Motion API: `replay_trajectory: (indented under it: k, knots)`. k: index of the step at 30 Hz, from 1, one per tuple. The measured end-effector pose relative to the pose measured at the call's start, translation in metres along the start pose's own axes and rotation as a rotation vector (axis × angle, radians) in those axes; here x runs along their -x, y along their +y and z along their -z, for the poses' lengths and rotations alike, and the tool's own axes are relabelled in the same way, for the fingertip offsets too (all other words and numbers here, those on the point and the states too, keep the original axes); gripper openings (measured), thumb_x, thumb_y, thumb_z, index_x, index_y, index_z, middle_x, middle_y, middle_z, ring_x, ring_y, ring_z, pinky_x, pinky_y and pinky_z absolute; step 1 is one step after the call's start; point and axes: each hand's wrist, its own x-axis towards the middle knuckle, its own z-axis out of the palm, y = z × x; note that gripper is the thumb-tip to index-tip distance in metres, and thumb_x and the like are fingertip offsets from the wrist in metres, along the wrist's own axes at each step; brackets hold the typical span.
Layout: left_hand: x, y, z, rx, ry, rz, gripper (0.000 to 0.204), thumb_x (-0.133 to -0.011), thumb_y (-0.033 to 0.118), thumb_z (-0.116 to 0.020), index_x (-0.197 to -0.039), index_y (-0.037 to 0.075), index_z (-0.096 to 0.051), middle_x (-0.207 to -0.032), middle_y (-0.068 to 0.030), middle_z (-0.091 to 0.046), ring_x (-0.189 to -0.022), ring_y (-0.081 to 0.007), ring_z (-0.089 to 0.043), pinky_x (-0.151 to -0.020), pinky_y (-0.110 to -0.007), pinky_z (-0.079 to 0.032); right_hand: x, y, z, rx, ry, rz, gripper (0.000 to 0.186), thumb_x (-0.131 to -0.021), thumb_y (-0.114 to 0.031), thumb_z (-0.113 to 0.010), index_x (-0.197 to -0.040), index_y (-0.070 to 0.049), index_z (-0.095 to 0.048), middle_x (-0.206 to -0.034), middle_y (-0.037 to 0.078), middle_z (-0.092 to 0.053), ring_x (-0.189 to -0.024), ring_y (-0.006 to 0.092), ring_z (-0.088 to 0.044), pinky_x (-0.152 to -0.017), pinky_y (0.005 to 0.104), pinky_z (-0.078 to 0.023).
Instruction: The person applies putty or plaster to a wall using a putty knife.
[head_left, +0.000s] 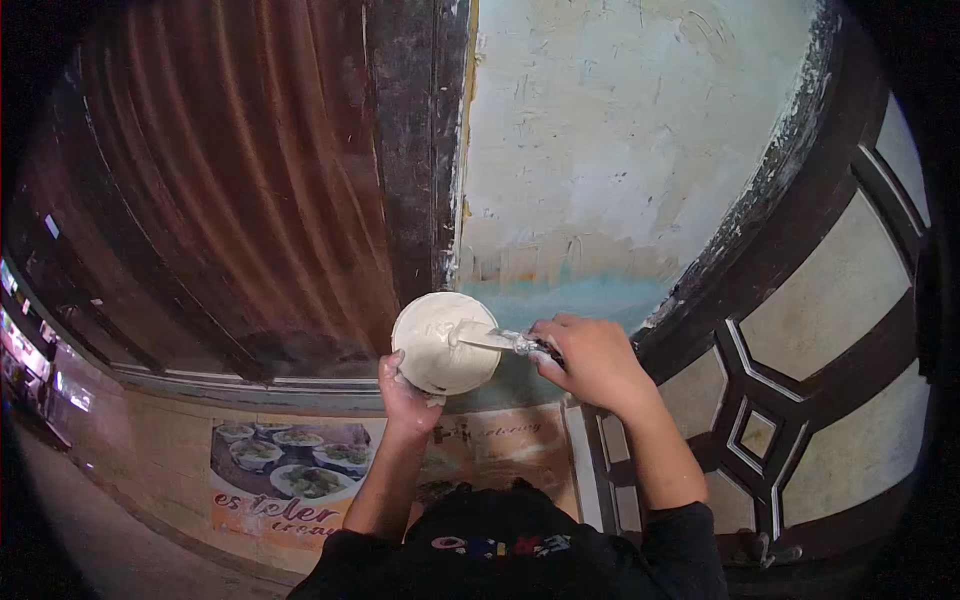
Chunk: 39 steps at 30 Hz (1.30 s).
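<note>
A round, pale bowl (397, 332) filled with creamy off-white putty (425, 355) is at the middle, close to the wall. My left hand (404, 398) grips it from its lower left side, with the thumb at the rim and whitish smears on the fingers. In my right hand (592, 362), the fingers wrap round the handle of a putty knife (487, 339). Its smeared metal blade points left and lies against the putty at the right part of the bowl.
Behind the bowl rises a wall panel (620, 150) coated with uneven putty, bluish low down. A dark wooden post (415, 150) and a brown curtain (250, 180) are left. On the right is a dark-framed panelled door (760, 340). A food poster (290, 470) hangs low at left.
</note>
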Motion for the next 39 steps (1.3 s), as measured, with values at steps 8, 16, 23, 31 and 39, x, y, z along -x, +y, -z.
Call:
replay_trajectory:
  k: [8,16,23,31,39]
  knots:
    - [-0.001,-0.005,0.001,-0.014,-0.041,0.023,0.061,-0.078,0.038,-0.049,-0.130,0.005,-0.046,-0.126,-0.0127,-0.054,-0.115,-0.0316,-0.052,-0.099,-0.046,-0.040,-0.002,-0.007,0.005,0.077,-0.067,-0.073,0.023,-0.079,-0.023,-0.061,-0.100,-0.014,-0.062,-0.083,0.010,-0.062,-0.076,0.0319,-0.062,-0.064,0.0435,-0.050]
    - [-0.007,-0.010,0.017,0.001,-0.075,0.062,0.062,-0.078,0.038,-0.050,-0.130,0.005,-0.045,-0.128,-0.0126,-0.052,-0.115,-0.0313,-0.052,-0.099,-0.046,-0.040,-0.007,0.003,-0.004,0.045,-0.106,-0.005,0.024,-0.080,-0.024,-0.061,-0.101,-0.013,-0.060,-0.084,0.011,-0.062,-0.081,0.0326,-0.061,-0.068,0.0440,-0.048]
    - [-0.012,-0.009,0.014,0.040,-0.059,0.041,0.057,-0.078,0.036,-0.049,-0.126,0.004,-0.048,-0.122,-0.0125,-0.056,-0.111,-0.0307,-0.055,-0.098,-0.045,-0.041,-0.015,0.019,-0.044,-0.269,-0.036,0.020,0.021,-0.090,-0.026,-0.052,-0.097,-0.008,-0.060,-0.078,0.014,-0.063,-0.070,0.0312,-0.062,-0.065,0.0402,-0.049]
    - [-0.013,0.004,0.007,0.051,-0.040,-0.088,0.061,-0.079,0.034,-0.046,-0.130,0.002,-0.045,-0.127,-0.0162,-0.053,-0.114,-0.0345,-0.052,-0.099,-0.048,-0.040,-0.004,0.053,-0.069,-0.924,-0.196,-0.356,0.027,-0.095,-0.026,-0.045,-0.089,-0.002,-0.056,-0.069,0.006,-0.059,-0.053,0.0135,-0.054,-0.054,0.0316,-0.045]
    - [-0.014,0.009,0.025,0.138,-0.051,-0.051,0.059,-0.077,0.030,-0.049,-0.130,0.003,-0.045,-0.129,-0.0164,-0.052,-0.117,-0.0342,-0.051,-0.101,-0.049,-0.040,0.014,0.059,-0.082,-0.468,0.047,-0.104,0.029,-0.081,-0.028,-0.065,-0.097,-0.003,-0.062,-0.081,0.014,-0.059,-0.075,0.0292,-0.056,-0.071,0.0361,-0.045]
